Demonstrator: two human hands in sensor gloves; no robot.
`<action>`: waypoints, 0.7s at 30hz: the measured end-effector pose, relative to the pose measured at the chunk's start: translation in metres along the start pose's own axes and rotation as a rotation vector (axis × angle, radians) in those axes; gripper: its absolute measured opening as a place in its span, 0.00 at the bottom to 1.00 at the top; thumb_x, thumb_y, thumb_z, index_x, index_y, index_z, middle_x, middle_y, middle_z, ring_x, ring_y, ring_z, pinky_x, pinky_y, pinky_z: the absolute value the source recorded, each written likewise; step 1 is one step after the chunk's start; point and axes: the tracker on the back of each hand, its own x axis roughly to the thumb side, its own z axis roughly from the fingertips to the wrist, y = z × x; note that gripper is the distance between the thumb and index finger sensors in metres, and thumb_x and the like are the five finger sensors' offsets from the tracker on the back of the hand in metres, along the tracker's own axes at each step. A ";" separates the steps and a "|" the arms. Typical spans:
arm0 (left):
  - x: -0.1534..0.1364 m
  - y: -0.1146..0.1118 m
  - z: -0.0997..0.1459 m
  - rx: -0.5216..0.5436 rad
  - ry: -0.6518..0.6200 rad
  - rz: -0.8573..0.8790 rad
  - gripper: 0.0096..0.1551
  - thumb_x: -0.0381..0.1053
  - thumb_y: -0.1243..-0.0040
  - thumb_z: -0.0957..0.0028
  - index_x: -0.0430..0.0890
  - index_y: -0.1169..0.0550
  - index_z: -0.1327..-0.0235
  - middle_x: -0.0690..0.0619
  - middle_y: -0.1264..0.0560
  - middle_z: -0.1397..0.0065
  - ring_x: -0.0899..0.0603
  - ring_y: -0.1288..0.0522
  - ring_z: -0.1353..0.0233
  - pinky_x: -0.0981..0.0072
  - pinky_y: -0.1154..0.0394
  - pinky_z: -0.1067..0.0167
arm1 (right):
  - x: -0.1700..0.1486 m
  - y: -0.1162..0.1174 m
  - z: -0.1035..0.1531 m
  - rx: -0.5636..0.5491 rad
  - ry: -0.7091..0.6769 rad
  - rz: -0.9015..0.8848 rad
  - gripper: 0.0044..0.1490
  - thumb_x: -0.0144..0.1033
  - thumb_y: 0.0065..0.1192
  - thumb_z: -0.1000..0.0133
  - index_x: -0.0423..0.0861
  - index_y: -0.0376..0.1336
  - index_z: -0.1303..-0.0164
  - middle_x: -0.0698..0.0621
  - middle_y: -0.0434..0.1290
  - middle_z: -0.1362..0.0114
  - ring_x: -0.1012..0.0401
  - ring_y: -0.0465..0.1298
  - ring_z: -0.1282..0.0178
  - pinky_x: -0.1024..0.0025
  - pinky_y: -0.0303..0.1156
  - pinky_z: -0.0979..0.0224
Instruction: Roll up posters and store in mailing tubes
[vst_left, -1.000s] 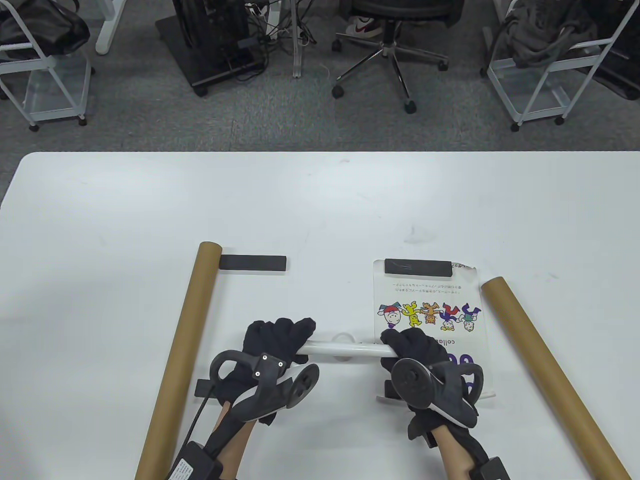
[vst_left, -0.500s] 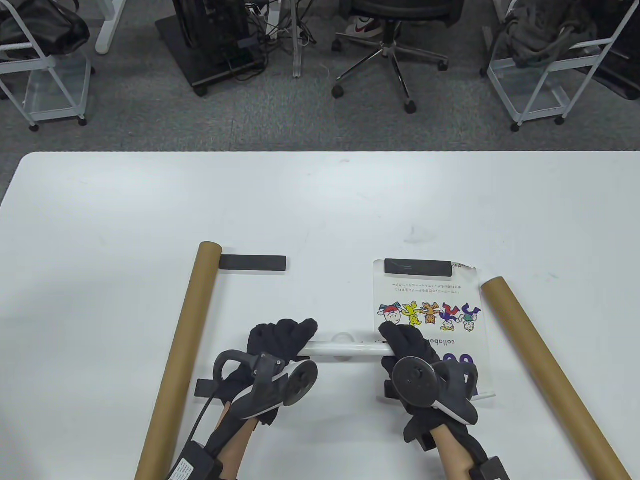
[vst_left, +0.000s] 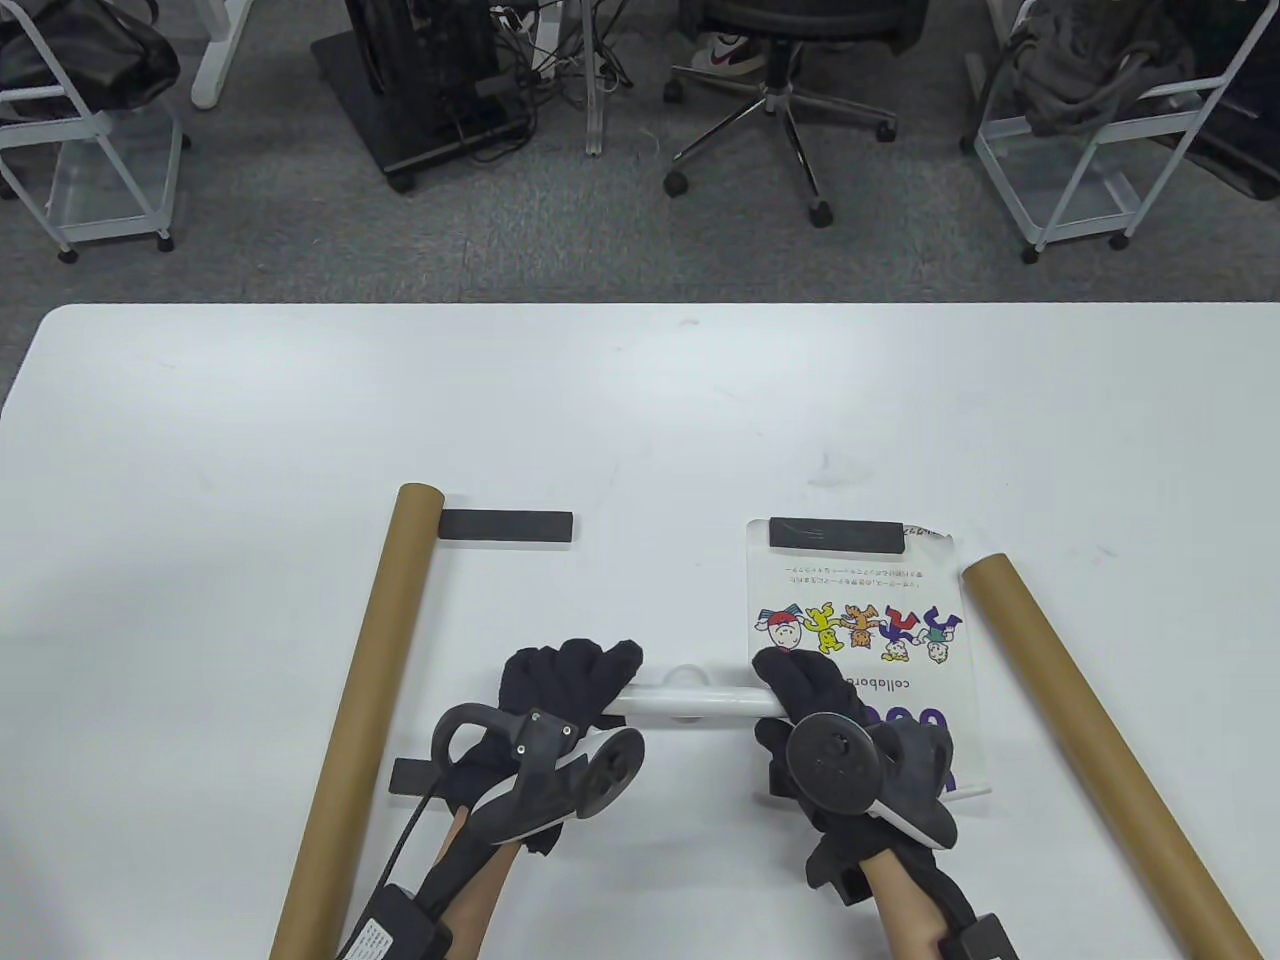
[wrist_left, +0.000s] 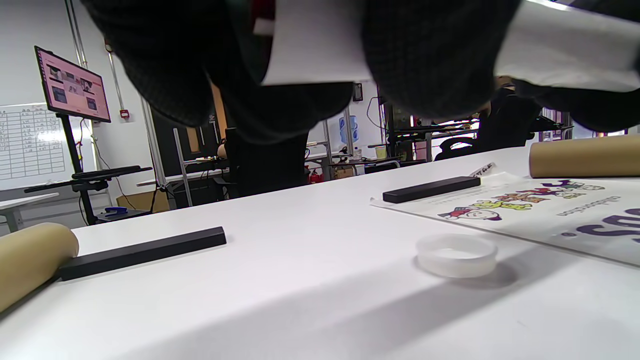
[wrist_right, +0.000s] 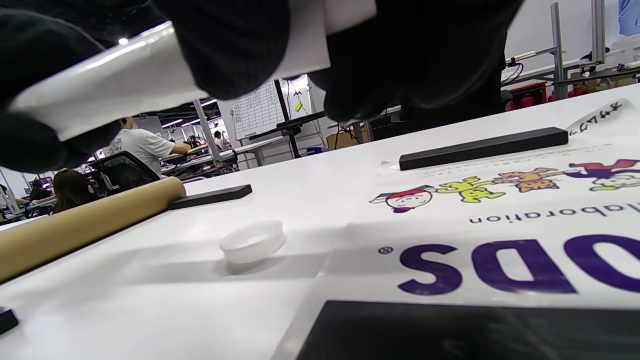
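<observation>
Both ends of the rolled poster (vst_left: 690, 700) vanish inside the gloved left hand (vst_left: 560, 685) and right hand (vst_left: 815, 695). The flat poster (vst_left: 860, 610) is partly covered; its purple lettering is cut off, perhaps reading "ODS".

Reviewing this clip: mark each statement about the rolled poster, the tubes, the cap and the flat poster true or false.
1. Both hands hold the rolled poster above the table. True: the left hand and the right hand each grip one end.
2. The rolled poster is already inside a tube. False: the left tube and the right tube both lie on the table, apart from it.
3. A clear plastic cap sits on the table under the roll. True.
4. The flat poster has nothing on it. False: a black bar lies across its far edge.
5. Only one black bar is on the table. False: another black bar lies by the left tube's far end.
</observation>
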 end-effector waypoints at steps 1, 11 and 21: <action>0.000 0.000 0.000 -0.002 -0.001 0.000 0.41 0.59 0.37 0.52 0.60 0.37 0.24 0.56 0.25 0.27 0.48 0.18 0.36 0.45 0.24 0.26 | 0.000 0.000 0.000 0.000 0.000 0.001 0.40 0.35 0.61 0.44 0.39 0.54 0.21 0.34 0.61 0.21 0.43 0.74 0.32 0.36 0.68 0.27; -0.002 0.004 -0.001 0.011 0.004 0.033 0.32 0.59 0.36 0.52 0.59 0.29 0.32 0.56 0.25 0.27 0.45 0.20 0.29 0.44 0.24 0.26 | -0.002 -0.001 0.000 -0.007 0.032 0.057 0.35 0.38 0.59 0.45 0.47 0.60 0.25 0.37 0.62 0.25 0.42 0.71 0.33 0.33 0.65 0.27; -0.007 0.002 0.000 0.017 0.019 0.018 0.33 0.61 0.46 0.50 0.63 0.30 0.27 0.60 0.22 0.28 0.44 0.20 0.29 0.44 0.25 0.25 | -0.008 -0.004 0.000 -0.015 0.045 -0.004 0.33 0.40 0.54 0.44 0.49 0.59 0.26 0.42 0.71 0.28 0.44 0.78 0.37 0.36 0.70 0.29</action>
